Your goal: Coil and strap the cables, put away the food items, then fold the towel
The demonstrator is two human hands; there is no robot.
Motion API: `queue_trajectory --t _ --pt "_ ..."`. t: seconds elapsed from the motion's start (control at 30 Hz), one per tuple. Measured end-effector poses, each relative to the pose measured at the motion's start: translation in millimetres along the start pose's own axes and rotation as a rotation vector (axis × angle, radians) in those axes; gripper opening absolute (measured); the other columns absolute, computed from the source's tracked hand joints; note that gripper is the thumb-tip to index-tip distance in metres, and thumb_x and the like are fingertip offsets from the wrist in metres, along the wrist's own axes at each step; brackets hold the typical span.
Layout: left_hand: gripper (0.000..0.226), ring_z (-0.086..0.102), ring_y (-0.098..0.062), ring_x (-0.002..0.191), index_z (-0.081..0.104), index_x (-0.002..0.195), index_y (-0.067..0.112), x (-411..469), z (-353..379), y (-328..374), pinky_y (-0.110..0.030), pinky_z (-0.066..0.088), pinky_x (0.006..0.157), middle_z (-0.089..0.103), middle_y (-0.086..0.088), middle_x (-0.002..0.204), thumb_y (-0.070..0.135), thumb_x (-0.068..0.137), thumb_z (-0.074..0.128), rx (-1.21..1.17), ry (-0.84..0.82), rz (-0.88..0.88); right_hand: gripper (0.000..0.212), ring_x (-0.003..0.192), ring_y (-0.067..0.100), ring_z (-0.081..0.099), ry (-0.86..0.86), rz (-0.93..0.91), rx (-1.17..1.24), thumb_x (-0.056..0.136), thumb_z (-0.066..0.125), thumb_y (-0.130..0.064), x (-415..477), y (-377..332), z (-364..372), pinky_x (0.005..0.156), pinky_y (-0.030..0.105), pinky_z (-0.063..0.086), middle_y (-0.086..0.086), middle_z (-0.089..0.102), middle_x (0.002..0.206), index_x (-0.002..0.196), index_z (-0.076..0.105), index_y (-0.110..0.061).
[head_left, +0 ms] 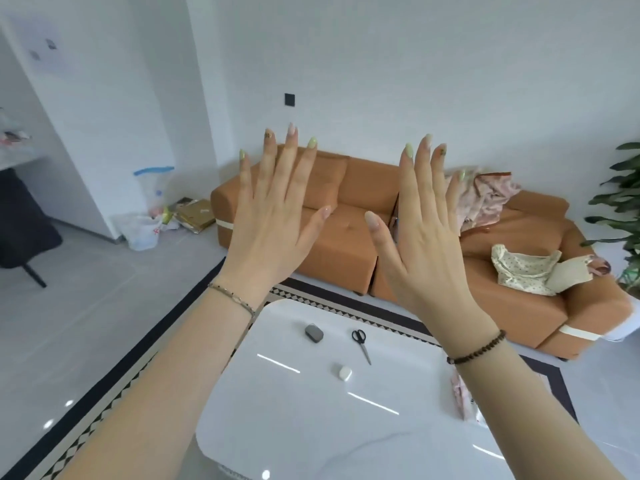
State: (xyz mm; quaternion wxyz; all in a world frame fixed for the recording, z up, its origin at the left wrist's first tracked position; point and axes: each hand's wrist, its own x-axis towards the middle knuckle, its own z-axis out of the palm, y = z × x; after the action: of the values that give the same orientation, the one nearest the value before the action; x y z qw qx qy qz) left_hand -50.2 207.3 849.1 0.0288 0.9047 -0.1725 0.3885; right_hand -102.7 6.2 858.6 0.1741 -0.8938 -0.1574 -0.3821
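Note:
My left hand [273, 216] and my right hand [420, 237] are raised in front of me, backs toward the camera, fingers straight and spread. Neither holds anything. Below them is a glossy white table [294, 420]. A pink packet [462, 398] lies at the table's right edge, partly hidden behind my right forearm. No cable or towel is plainly visible on the table.
On the table lie a grey case [314, 332], black scissors [362, 344] and a small white case [344, 373]. An orange sofa [346, 244] behind holds pink cloth [485, 199] and a dotted cream bag [523, 271]. Plastic bags [145, 223] stand by the left wall, a plant [623, 202] at right.

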Motion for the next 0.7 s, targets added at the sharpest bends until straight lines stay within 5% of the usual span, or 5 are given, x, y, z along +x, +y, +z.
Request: queue_trajectory --t 0.37,0.53,0.7 --pt "0.074 -0.002 -0.034 0.155 0.011 0.161 0.008 -57.8 16.1 -72.2 -0.06 0.006 0.123 0.004 -0.015 0.168 0.052 0.106 0.034 -0.11 -0.001 -0.082 0.07 0.155 0.023 -0.009 -0.156 -0.025 0.078 0.108 0.037 -0.042 -11.5 -72.1 86.0 0.124 0.053 -0.001 0.01 -0.001 0.168 0.159 0.008 -0.004" --pt "0.073 -0.002 -0.035 0.155 0.01 0.161 0.009 -92.4 40.8 -159.8 -0.051 -0.004 0.124 0.003 -0.015 0.168 0.052 0.107 0.033 -0.134 -0.05 -0.105 0.069 0.155 0.024 -0.007 -0.225 0.011 0.071 0.108 0.036 -0.042 -6.1 -126.4 155.7 0.125 0.051 -0.003 0.01 0.002 0.168 0.159 0.01 -0.004" --pt "0.074 -0.003 -0.036 0.155 0.008 0.16 0.008 -120.1 66.3 -268.9 -0.058 0.003 0.123 0.002 -0.015 0.168 0.05 0.107 0.037 -0.204 -0.133 -0.046 0.067 0.155 0.024 -0.006 -0.22 0.108 0.019 0.108 0.033 -0.044 10.3 -191.0 238.4 0.124 0.053 0.0 0.011 0.003 0.168 0.159 0.011 -0.006"
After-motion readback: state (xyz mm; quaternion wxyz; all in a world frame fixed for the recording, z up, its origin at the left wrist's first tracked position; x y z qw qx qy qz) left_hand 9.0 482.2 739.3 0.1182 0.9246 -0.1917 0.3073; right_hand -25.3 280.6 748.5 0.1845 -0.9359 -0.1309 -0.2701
